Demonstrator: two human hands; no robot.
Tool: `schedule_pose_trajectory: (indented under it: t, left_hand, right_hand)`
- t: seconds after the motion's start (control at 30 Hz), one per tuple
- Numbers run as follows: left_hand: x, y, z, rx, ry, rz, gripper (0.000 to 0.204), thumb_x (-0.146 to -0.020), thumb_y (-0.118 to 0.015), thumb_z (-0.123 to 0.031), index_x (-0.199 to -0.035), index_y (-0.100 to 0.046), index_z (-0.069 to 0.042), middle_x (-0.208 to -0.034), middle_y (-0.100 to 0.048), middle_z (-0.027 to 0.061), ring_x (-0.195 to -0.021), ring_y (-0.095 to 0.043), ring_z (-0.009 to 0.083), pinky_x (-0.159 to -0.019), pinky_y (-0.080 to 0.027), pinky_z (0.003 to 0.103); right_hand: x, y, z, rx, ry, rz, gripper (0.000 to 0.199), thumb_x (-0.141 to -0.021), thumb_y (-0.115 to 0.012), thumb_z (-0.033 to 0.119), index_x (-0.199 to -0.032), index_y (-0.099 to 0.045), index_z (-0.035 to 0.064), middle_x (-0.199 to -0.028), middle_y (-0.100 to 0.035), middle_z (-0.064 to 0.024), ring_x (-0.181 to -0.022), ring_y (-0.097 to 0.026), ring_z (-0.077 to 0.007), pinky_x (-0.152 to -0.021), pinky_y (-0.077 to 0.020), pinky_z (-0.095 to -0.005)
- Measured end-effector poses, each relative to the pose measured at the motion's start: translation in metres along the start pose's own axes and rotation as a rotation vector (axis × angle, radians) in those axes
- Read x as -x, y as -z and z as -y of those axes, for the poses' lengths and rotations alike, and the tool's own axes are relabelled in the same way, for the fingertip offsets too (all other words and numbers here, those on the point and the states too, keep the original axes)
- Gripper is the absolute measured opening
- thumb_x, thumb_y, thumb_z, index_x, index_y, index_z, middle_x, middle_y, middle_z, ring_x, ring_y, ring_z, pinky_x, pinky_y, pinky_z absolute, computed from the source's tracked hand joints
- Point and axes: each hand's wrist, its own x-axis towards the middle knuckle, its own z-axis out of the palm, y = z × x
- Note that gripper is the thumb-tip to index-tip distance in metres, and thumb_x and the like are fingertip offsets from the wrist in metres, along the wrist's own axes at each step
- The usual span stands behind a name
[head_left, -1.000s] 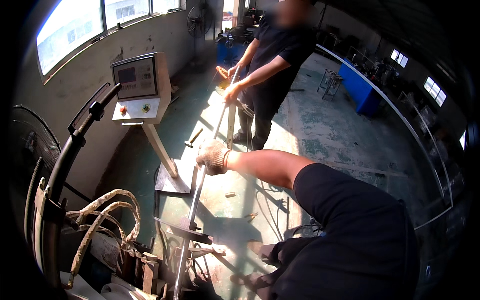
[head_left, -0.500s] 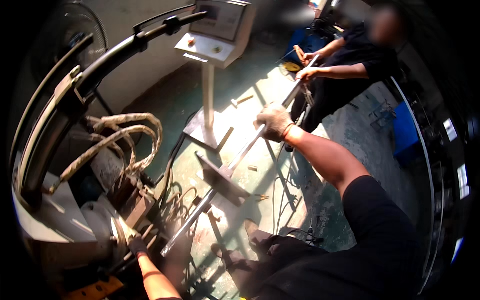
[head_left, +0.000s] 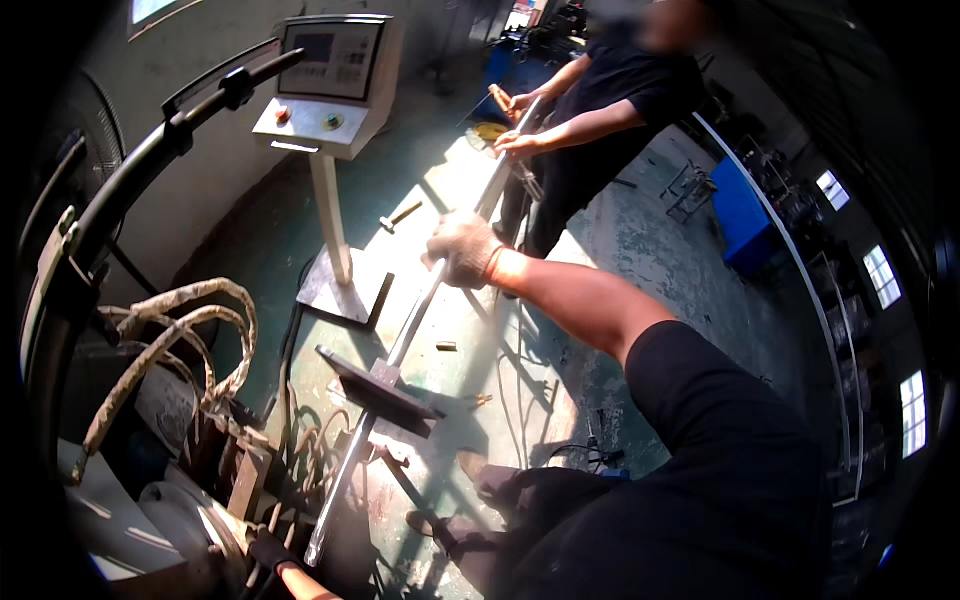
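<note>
My right hand (head_left: pixel 465 250), in a light work glove, is closed around a long metal rod (head_left: pixel 408 335). The rod slopes from the far right down to the near left, through a collar on a dark flat plate (head_left: pixel 375 393). Its near end hangs beside the machine at the lower left. A co-worker's hands (head_left: pixel 520 143) are at the far end of the rod, with an orange object (head_left: pixel 500 97) by one of them. My left hand (head_left: pixel 268 548), in a dark glove, is against the machine's round metal part (head_left: pixel 215 530); its fingers are mostly hidden.
A control panel (head_left: pixel 330 85) on a post stands beyond the rod. Cloth-wrapped hoses (head_left: pixel 170 300) loop over the machine. On the floor lie a hammer-shaped tool (head_left: pixel 400 217), a small metal piece (head_left: pixel 446 346) and cables. A blue cabinet (head_left: pixel 740 215) stands to the right.
The whole view has swung, so the panel, rod and co-worker sit further left in the picture. My right hand keeps its hold on the rod, and my left stays by the machine.
</note>
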Motion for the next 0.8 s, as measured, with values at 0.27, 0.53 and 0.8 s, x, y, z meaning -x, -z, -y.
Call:
schedule_pose_trajectory:
  t: [0.27, 0.53, 0.8]
  left_hand:
    - [0.099, -0.023, 0.022, -0.466, -0.604, 0.025, 0.033, -0.109, -0.059, -0.031, -0.124, -0.070, -0.004, -0.101, -0.074, 0.0120, -0.093, -0.070, 0.0255, -0.084, -0.058, 0.032]
    - [0.356, -0.200, 0.013, -0.037, -0.292, 0.095, 0.037, -0.110, -0.054, -0.023, -0.134, -0.066, 0.003, -0.130, -0.069, 0.0151, -0.122, -0.061, 0.0277, -0.113, -0.044, 0.039]
    - [0.413, -0.276, 0.023, -0.371, -0.278, -0.014, 0.036, -0.105, -0.056, -0.034, -0.120, -0.069, -0.004, -0.098, -0.070, 0.0098, -0.083, -0.067, 0.0221, -0.065, -0.061, 0.036]
  right_hand:
    - [0.025, 0.009, -0.001, -0.020, -0.116, 0.093, 0.012, -0.070, -0.071, 0.026, -0.077, -0.081, 0.0243, -0.078, -0.075, -0.0020, -0.089, -0.071, -0.0266, -0.090, -0.0517, -0.0430]
    - [0.013, 0.040, 0.010, -0.046, -0.119, 0.214, 0.015, -0.079, -0.072, 0.025, -0.088, -0.084, 0.0202, -0.088, -0.077, -0.0120, -0.090, -0.076, -0.0309, -0.089, -0.0515, -0.0444]
    - [0.023, 0.059, 0.005, -0.049, -0.137, 0.241, 0.019, -0.080, -0.070, 0.025, -0.092, -0.085, 0.0231, -0.092, -0.078, -0.0115, -0.097, -0.075, -0.0289, -0.090, -0.0523, -0.0451]
